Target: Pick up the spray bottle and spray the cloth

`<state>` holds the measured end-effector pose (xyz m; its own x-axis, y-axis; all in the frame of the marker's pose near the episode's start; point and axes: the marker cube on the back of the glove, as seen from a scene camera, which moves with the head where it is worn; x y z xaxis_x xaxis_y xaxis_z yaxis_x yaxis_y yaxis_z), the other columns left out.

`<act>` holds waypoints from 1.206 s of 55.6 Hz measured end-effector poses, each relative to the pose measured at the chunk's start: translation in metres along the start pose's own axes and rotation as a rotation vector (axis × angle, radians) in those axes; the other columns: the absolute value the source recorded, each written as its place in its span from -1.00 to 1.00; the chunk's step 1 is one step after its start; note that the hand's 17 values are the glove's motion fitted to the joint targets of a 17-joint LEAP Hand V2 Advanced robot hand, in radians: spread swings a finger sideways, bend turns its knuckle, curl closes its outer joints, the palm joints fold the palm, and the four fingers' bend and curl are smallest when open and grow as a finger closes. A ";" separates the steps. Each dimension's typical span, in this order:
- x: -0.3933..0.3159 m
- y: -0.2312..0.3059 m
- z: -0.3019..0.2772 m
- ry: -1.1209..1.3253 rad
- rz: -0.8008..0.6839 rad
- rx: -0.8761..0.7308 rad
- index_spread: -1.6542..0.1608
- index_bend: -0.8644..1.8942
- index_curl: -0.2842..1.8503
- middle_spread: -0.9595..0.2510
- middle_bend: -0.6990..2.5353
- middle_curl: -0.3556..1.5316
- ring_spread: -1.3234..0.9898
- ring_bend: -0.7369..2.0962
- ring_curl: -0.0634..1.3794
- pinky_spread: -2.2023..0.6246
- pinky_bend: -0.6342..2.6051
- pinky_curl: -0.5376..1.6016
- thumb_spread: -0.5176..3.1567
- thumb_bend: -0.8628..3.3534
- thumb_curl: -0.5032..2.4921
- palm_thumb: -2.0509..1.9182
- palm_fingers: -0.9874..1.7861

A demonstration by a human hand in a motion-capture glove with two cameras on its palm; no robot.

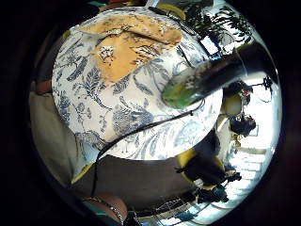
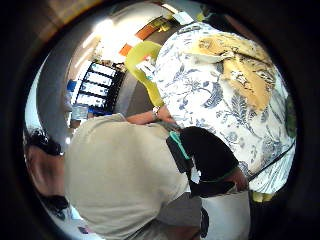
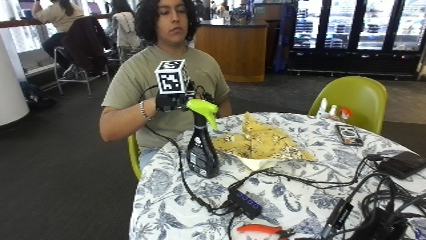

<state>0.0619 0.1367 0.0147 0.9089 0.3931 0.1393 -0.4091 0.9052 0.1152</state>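
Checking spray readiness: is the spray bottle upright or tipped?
Upright: the spray bottle stands on the tablecloth, green nozzle on top, gripped by the gloved right hand.

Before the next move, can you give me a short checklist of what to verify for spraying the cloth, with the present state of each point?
1. Gloved right hand holds the black spray bottle with green trigger head at its head: ok.
2. Bottle lifted off the round table with blue floral tablecloth: cannot tell; its base looks at or near the surface.
3. Green nozzle points toward the yellow patterned cloth: ok, roughly.
4. Cloth lies within spray range beside the bottle: ok.
5. Finger on trigger: cannot tell.
6. Black phone is apart from the cloth: ok.
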 end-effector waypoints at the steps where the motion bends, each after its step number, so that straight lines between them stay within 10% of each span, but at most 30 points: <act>1: 0.002 0.002 -0.001 0.005 0.006 0.004 0.35 -0.25 -0.46 0.47 -0.46 -0.35 0.03 -0.25 -0.53 0.71 -0.40 -0.20 -0.09 -0.60 -0.47 0.31 -0.08; 32: 0.084 0.048 -0.058 -0.161 0.161 0.215 0.37 -0.25 -0.44 0.47 -0.46 -0.33 0.03 -0.25 -0.50 0.70 -0.45 -0.19 -0.09 -0.60 -0.46 0.32 -0.02; 67: 0.159 0.007 -0.010 -0.981 0.686 0.789 0.48 -0.25 -0.50 0.58 -0.45 -0.26 0.09 -0.18 -0.44 0.63 -0.36 -0.15 -0.16 -0.57 -0.39 0.51 0.26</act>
<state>0.2039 0.2070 0.0279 0.2278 0.1451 0.9628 -0.9688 0.1328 0.2092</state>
